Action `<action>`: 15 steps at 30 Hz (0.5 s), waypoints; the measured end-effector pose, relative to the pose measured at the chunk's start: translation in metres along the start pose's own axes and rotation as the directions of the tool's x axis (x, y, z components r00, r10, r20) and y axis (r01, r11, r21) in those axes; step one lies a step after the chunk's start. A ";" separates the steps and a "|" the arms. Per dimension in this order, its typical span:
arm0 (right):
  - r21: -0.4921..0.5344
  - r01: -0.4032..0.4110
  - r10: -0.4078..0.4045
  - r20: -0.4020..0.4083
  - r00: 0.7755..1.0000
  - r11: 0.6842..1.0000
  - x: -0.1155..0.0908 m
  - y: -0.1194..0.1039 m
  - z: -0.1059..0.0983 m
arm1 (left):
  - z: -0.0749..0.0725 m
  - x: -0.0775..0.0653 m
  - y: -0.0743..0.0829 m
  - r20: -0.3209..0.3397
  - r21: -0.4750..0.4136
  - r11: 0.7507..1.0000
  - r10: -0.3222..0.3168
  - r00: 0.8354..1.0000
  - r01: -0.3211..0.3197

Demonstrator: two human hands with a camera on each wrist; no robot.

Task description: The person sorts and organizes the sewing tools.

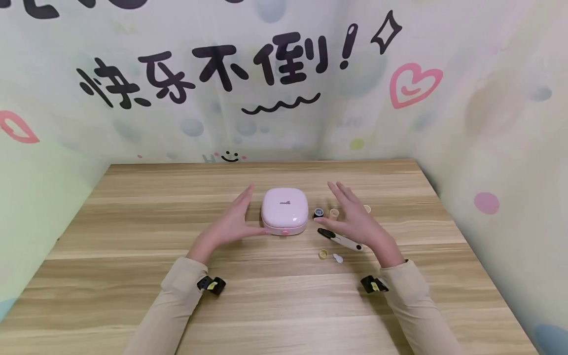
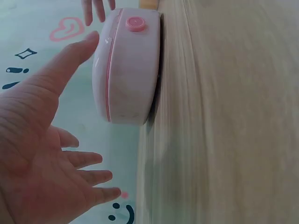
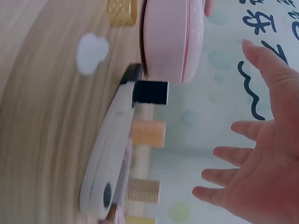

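A pale pink rounded case (image 1: 285, 209) sits closed on the table, its round pink button (image 2: 136, 23) facing the person. My left hand (image 1: 228, 224) is held at its left side, fingers spread; the thumb tip is by the case's front left corner, and whether it touches I cannot tell. To the case's right, my right hand (image 1: 355, 222) hovers with extended fingers, holding nothing. Beneath and beside that hand are a black thread spool (image 3: 149, 92), a peach spool (image 3: 148, 133), a tan spool (image 3: 143, 190) and white-handled thread snips (image 3: 110, 144) with a black end.
Nearer the person lie a gold thimble (image 1: 323, 254) and a small white flat piece (image 1: 338, 258), perhaps a needle threader. A yellow spool (image 3: 141, 220) shows at the right wrist view's bottom edge. The wooden table (image 1: 177, 197) ends at a printed cloth backdrop (image 1: 155, 133).
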State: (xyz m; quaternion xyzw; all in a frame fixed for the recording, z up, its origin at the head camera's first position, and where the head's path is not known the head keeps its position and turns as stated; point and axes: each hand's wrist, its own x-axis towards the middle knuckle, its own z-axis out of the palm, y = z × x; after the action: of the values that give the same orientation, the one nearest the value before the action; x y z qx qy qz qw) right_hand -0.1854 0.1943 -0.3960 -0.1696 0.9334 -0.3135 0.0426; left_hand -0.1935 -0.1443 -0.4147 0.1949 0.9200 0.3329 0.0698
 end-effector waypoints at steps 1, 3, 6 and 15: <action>0.020 0.011 -0.011 0.001 1.000 1.000 0.001 -0.001 0.001 | 0.000 0.000 0.000 0.002 -0.020 1.000 0.001 1.000 -0.001; 0.041 0.040 -0.040 -0.007 0.999 0.998 0.003 -0.004 0.004 | 0.001 0.000 0.000 0.006 -0.041 0.999 -0.001 1.000 0.002; 0.059 0.077 -0.076 -0.020 0.997 0.995 0.006 -0.009 0.007 | 0.001 0.000 0.003 0.015 -0.072 0.997 -0.011 1.000 0.012; 0.071 0.137 -0.136 -0.016 0.991 0.988 0.010 -0.021 0.018 | 0.006 0.005 0.003 0.026 -0.121 0.993 -0.012 1.000 0.015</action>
State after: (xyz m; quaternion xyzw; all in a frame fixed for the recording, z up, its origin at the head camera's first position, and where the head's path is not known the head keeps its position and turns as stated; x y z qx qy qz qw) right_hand -0.1858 0.1647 -0.3972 -0.2298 0.9079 -0.3500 0.0221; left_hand -0.1959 -0.1365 -0.4168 0.1885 0.8984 0.3851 0.0954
